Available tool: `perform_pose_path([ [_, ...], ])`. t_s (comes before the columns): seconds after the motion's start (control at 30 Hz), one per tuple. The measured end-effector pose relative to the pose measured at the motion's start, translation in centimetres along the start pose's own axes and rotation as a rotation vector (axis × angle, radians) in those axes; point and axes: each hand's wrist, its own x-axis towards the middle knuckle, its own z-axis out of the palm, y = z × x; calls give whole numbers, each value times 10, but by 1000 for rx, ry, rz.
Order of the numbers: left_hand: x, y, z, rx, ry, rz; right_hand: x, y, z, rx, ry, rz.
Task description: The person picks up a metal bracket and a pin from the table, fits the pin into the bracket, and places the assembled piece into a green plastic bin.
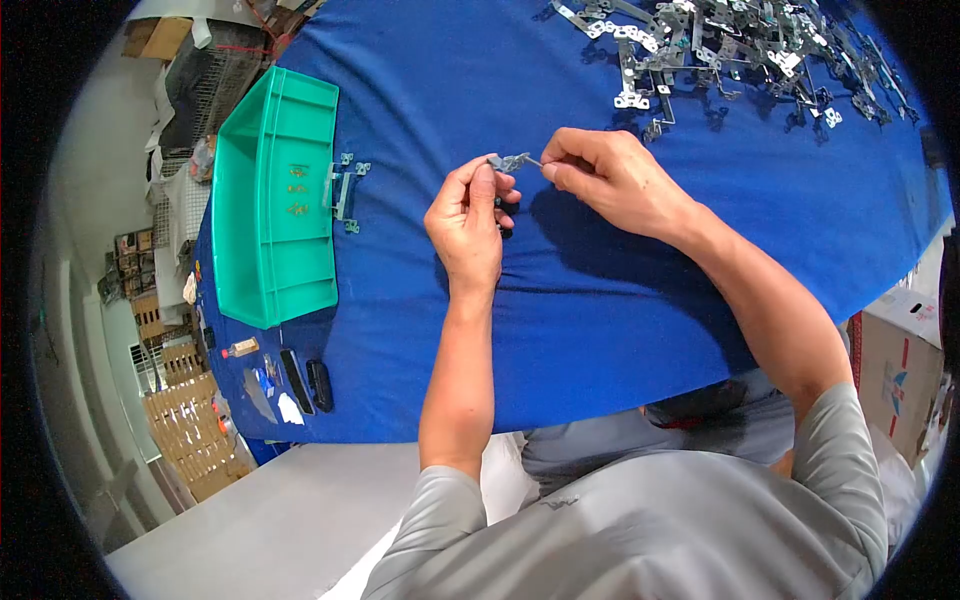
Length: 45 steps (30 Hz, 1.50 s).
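Near the middle of the blue cloth, my left hand [472, 215] pinches a small metal bracket [510, 162] between thumb and fingertips. My right hand [610, 178] is closed on a thin rod-like end at the bracket's right side. Whether that end belongs to the same piece is too small to tell. Dark bits show beside the lower fingers of my left hand. Both hands are above the cloth, a short gap apart. Left of them, a few metal brackets [343, 195] lie against the green bin's right edge.
A green bin [285, 240] stands at the left. Metal brackets [735, 50] are heaped at the upper right of the blue cloth [420, 90]. A small bottle [241, 348] and dark slim objects [319, 385] lie at lower left. A cardboard box [897, 360] stands at right.
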Motion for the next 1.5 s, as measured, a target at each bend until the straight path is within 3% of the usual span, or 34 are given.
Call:
perform_pose_path([
  [0.3,-2,4,-4,142,-50,205,1,7,-1,-10,7,1],
  [0.4,0,1,-5,170,-56,259,1,1,0,177,-5,182],
  [0.5,0,2,-3,193,-60,269,2,0,-3,299,-26,194],
  [0.7,0,5,-1,237,-139,329,4,3,-6,196,-114,190],
  [0.8,0,5,-1,228,-144,279,4,3,-7,77,-83,61],
  [0.9,-3,5,-1,197,-200,193,6,12,3,104,102,-8],
  [1.0,-4,1,2,54,-61,42,4,1,-2,212,51,212],
  [1.1,0,-1,1,2,12,-1,1,-4,0,206,-13,199],
  [1.23,0,-3,2,13,4,17,-1,-2,2,87,-53,43],
  [1.5,-1,-1,-1,74,-26,86,-1,4,3,-13,10,21],
])
